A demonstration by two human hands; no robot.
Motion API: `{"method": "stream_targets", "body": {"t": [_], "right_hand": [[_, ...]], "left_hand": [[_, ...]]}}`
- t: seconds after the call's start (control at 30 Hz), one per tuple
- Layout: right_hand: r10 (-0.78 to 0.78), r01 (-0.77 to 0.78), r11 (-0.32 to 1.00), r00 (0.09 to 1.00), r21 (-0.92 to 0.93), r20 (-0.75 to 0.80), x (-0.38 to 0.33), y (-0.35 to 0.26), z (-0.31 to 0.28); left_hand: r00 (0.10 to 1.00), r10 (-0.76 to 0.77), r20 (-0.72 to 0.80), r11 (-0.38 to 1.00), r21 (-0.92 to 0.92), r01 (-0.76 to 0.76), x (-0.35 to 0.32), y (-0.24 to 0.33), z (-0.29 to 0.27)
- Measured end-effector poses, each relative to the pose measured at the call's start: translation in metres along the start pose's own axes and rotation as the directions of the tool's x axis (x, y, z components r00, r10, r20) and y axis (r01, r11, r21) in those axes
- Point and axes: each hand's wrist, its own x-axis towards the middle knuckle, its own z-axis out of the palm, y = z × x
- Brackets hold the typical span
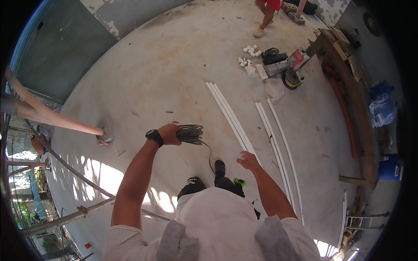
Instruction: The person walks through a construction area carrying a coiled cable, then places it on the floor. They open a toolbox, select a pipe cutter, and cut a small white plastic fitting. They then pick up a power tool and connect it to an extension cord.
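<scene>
"One grey wire coil (pixel 190 134), mid-frame: what holds it?"
"The left hand (pixel 170 134), clamped round it. The right hand (pixel 249 160) is well apart, right of centre; its grip I can't tell."
"And the trailing strand (pixel 211 153)?"
"Lost near the dark shoe (pixel 220 168)."

One wide fisheye view from head height, tipped steeply down, pale shirt (pixel 226 222) close beneath, floor (pixel 152 87) spread out farther off, far wall (pixel 135 15) bending along the upper edge
</scene>
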Motion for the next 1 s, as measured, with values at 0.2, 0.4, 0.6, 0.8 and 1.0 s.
{"method": "stream_targets", "body": {"t": [0.2,0.4,0.6,0.8,1.0], "right_hand": [[-0.481,0.479,0.875,0.876,-0.071,-0.012,0.076,-0.153,0.048],[-0.181,0.174,0.983,0.975,0.064,0.126,0.094,-0.2,0.047],[-0.141,0.163,0.978,0.976,0.132,-0.164,0.083,-0.249,-0.01],[0.012,0.024,0.976,0.986,0.215,-0.165,0.084,-0.311,-0.046],[0.118,-0.081,0.95,0.987,0.301,-0.108,0.097,-0.32,-0.066]], "left_hand": [[0.993,0.083,0.087,0.989,-0.131,-0.071,0.008,-0.034,-0.017],[0.97,0.141,0.197,0.974,-0.204,-0.1,0.062,-0.099,-0.007],[0.878,0.13,0.46,0.717,-0.656,0.237,0.143,-0.147,0.037],[0.82,0.098,0.563,-0.153,-0.806,0.572,0.199,-0.142,0.072],[0.963,-0.051,0.264,-0.307,-0.922,0.237,0.254,-0.156,0.05]]}}
